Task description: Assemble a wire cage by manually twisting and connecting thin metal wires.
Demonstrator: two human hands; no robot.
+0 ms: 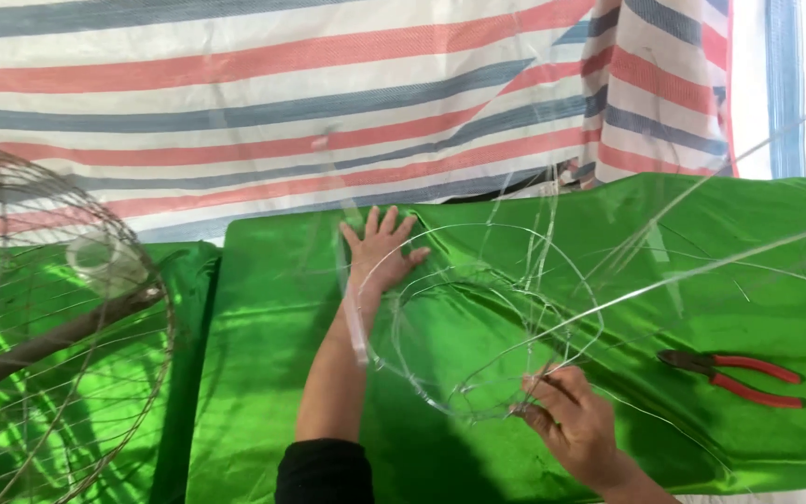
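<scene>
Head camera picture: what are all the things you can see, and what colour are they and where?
wire frame: one, thin silvery rings and spokes, lying on the green cloth between the two hands
green cloth: one, shiny green, spread under everything
pliers: one, red handles, on the cloth at the right
wire basket: one, rusty brown round cage, at the left edge
tape roll: one, whitish, seen through the basket wires
stick: one, brown, slanting behind the basket wires
striped sheet: one, white with red and blue stripes, across the top
left hand: flat on the cloth, fingers spread, at the frame's far rim
right hand: pinching the frame's wire at its near rim
</scene>
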